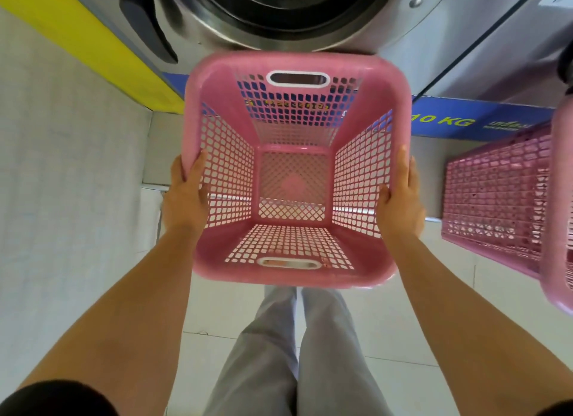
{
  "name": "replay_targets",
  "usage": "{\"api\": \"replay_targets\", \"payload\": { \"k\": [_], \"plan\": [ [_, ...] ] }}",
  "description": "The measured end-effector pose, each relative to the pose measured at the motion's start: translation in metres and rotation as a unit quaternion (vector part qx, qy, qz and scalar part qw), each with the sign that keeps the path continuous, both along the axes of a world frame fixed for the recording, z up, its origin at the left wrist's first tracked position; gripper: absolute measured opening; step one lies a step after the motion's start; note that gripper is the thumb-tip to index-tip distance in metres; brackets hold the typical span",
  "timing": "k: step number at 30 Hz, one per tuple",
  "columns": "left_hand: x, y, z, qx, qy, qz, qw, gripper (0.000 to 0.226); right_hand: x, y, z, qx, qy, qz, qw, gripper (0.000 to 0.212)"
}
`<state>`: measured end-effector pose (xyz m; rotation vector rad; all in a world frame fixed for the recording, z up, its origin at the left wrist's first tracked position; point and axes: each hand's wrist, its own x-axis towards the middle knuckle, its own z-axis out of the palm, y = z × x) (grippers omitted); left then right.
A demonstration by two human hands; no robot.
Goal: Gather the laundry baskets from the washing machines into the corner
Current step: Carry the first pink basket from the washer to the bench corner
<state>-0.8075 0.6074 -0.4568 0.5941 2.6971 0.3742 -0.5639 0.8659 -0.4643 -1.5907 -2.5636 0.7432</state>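
An empty pink lattice laundry basket with white-rimmed handle slots is held in the air in front of a steel washing machine. My left hand grips its left rim and my right hand grips its right rim, thumbs inside. A second pink basket stands on the floor at the right, before the neighbouring machine.
A blue plinth marked 10 KG runs under the machines, with a yellow panel to the left. A light wall lies on the left. White floor tiles and my grey-trousered legs are below.
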Motion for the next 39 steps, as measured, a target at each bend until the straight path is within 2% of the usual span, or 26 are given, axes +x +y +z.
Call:
{"api": "replay_targets", "payload": {
  "k": [10, 23, 30, 39],
  "plan": [
    [0.037, -0.03, 0.043, -0.014, 0.014, 0.035, 0.999, 0.064, 0.017, -0.012, 0.043, -0.013, -0.012, 0.056, 0.998, 0.064],
    [0.143, -0.119, 0.115, 0.004, 0.02, 0.203, 0.979, 0.062, 0.015, -0.047, 0.122, -0.022, -0.012, 0.215, 0.976, 0.062],
    [0.203, -0.208, 0.124, 0.02, 0.017, 0.321, 0.947, 0.061, -0.005, -0.117, 0.129, -0.028, 0.025, 0.324, 0.945, 0.064],
    [0.318, -0.356, 0.129, 0.024, 0.033, 0.468, 0.883, 0.061, 0.008, -0.273, 0.131, 0.01, 0.033, 0.443, 0.896, 0.064]
  ]
}}
